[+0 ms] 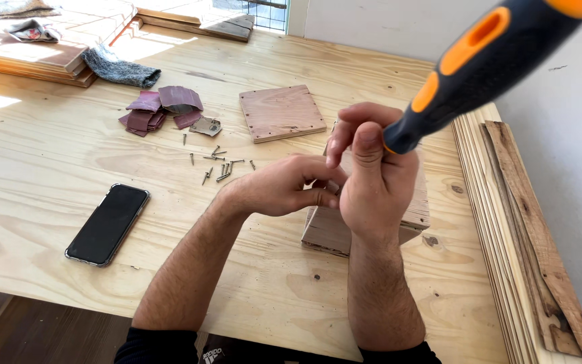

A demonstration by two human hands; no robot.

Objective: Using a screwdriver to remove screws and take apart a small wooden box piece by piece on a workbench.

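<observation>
The screwdriver (486,64), light and stiff, sat firm in my right hand (372,182) closed around its grippy handle, while my left hand (284,185) pinched at the solid wooden box (415,209).

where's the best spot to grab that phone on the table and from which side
Take the phone across its two long edges near the middle, coming straight down from above. It lies flat, screen up, on the plywood table with bare wood all round it, so nothing blocks a grip there. Its thin body leaves little edge to catch, so tipping one long side up first would probably help.
</observation>
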